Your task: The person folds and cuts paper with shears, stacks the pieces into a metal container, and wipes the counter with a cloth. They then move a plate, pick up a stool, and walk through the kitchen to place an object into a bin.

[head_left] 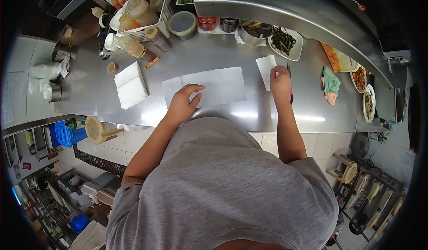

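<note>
the large white sheet (218, 87) lies flat on the steel counter (307, 89) in front of the person; over its lower left part the left hand (183, 102) is loosely spread, thumb apart from fingers, with nothing between them. the right hand (280, 83), fingers curled inward, is at the right edge of the small white sheet (264, 69), though whether it pinches that sheet cannot be told. folded white paper (130, 87) lies left of the large white sheet, and a green cloth (331, 80) right of the right hand.

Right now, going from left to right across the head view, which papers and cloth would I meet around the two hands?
White paper stack, large pale sheet, small white sheet, green cloth.
</note>
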